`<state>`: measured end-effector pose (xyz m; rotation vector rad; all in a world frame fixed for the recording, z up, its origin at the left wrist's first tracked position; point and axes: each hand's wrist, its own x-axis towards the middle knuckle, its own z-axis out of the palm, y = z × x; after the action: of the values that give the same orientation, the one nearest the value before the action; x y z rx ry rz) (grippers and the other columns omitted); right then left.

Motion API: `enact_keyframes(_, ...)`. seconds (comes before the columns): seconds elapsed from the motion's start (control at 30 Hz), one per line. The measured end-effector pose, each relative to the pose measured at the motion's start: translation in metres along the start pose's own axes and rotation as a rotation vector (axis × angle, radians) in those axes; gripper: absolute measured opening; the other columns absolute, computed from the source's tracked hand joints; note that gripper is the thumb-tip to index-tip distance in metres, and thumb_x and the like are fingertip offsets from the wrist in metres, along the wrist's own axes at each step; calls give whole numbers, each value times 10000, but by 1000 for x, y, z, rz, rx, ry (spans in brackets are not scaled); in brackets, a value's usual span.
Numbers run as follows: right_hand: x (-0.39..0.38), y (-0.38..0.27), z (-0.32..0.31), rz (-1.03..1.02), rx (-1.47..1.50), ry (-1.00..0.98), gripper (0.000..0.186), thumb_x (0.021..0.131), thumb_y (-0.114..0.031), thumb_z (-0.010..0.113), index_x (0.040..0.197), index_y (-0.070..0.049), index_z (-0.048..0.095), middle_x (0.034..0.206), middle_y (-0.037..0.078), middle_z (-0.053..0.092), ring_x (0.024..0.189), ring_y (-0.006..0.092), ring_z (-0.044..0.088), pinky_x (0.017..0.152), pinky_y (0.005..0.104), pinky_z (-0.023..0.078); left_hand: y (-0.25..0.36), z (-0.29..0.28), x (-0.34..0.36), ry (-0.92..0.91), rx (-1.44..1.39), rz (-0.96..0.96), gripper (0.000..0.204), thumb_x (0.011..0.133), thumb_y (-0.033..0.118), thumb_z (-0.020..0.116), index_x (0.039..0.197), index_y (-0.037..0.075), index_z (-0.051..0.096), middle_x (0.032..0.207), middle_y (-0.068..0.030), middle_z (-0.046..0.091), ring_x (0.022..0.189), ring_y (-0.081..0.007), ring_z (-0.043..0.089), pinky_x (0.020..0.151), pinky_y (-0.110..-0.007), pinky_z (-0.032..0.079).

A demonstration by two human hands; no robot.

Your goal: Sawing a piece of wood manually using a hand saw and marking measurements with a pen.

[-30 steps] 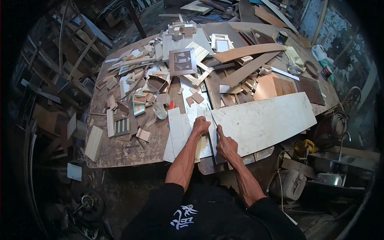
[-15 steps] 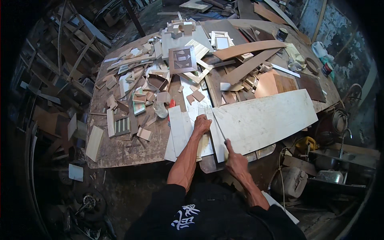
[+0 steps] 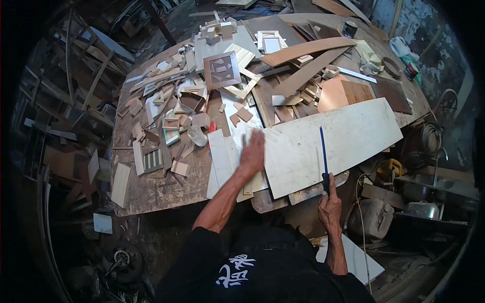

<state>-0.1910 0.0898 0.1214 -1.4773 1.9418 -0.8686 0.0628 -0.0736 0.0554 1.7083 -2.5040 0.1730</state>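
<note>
A large pale board lies across the front right of the workbench, one end tapering in a curve. My left hand is over its left end and the narrow pale strips beside it; the fingers are stretched out, their tips blurred by motion. Whether that hand touches the wood I cannot tell. My right hand is closed around the dark handle of a long, thin, dark-blue tool, perhaps a file. It points away from me, over the large board. Under my left hand, the strip ends are hidden.
Small wood offcuts crowd the workbench. Farther back are a framed panel, a long curved brown board and a can. A plastic jug and a sink stand at the right.
My right hand has drawn the tool away from the large board's left edge, rightward, and turned it. My left hand's fingers have straightened from a curled press on the wood.
</note>
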Motion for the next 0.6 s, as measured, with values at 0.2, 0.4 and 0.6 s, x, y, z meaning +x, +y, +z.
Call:
enact_keyframes(0.2, 7, -4, 6, -36, 66, 94, 576, 882, -39, 413, 1431, -159, 286, 591, 175, 522, 473, 267, 499, 480, 377, 388, 84, -26, -9, -223, -562, 410, 745, 685, -3, 506, 1397, 82, 305, 1450, -159, 301, 1370, -300, 233, 1111, -506, 158)
enact_keyframes(0.4, 12, -10, 10, -47, 31, -25, 588, 872, -57, 411, 1432, -181, 284, 633, 198, 559, 506, 308, 540, 494, 384, 410, 21, 12, 0, -129, -155, -127, 649, 777, 115, 508, 1367, -47, 292, 1423, -197, 307, 1351, -355, 231, 1085, -511, 209)
enact_keyframes(0.6, 10, -33, 34, -140, -242, -296, 629, 841, -97, 443, 1434, -204, 262, 639, 237, 582, 565, 403, 572, 551, 481, 441, -13, 0, 9, 88, -613, -610, 406, 893, 260, 463, 1165, -42, 463, 1201, -270, 501, 1079, -397, 502, 885, -452, 418)
